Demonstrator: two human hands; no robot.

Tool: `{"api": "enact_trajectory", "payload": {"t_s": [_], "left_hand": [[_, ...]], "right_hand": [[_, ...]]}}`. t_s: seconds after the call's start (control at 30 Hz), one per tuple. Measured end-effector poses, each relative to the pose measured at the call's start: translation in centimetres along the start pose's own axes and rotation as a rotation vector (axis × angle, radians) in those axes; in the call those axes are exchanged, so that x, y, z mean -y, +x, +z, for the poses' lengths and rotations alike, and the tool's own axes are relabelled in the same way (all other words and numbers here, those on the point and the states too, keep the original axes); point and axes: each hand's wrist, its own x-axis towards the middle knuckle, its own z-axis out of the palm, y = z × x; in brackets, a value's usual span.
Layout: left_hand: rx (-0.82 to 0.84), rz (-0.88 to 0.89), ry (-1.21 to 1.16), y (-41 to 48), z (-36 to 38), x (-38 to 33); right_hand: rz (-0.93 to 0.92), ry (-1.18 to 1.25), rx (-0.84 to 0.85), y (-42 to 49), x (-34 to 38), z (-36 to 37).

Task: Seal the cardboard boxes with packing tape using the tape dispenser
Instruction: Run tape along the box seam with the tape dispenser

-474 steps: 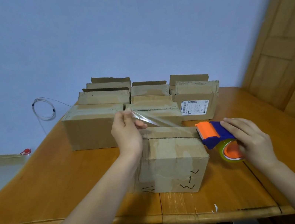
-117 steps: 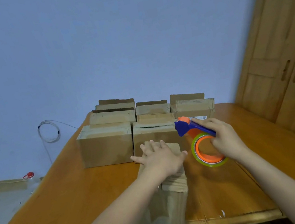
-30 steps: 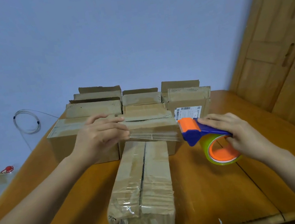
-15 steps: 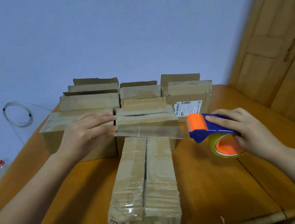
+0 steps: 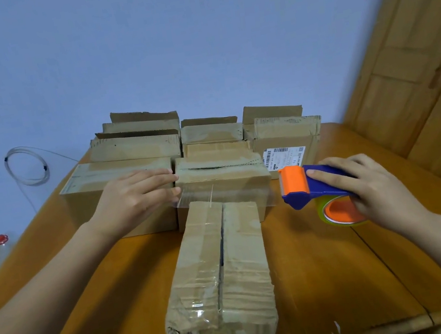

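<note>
Head view: the left hand pinched the tape, the right hand gripped the dispenser, the strip stretched above the far end of the box; lowering it taut and square seemed wise.

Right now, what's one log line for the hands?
left hand: pinches clear tape strip | right hand: grips blue-and-orange tape dispenser | strip: stretched above far end of long brown cardboard box
</note>
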Motion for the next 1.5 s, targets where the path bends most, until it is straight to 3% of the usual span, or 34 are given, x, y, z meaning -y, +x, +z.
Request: {"api": "enact_trajectory", "payload": {"t_s": [0.7,1.13,1.5], "left_hand": [[-0.021,-0.064,-0.018,-0.8,1.3,-1.0],[-0.125,-0.393,-0.144,-2.1,3.7,-5.6],[-0.088,-0.522,-0.182,-1.9,4.4,-7.5]], "right_hand": [[0.008,0.012,-0.012,-1.4,0.5,1.4],[0.093,0.090,-0.009,-3.6,2.8,4.6],[0.125,0.181,0.012,-3.2,4.8,6.2]]}}
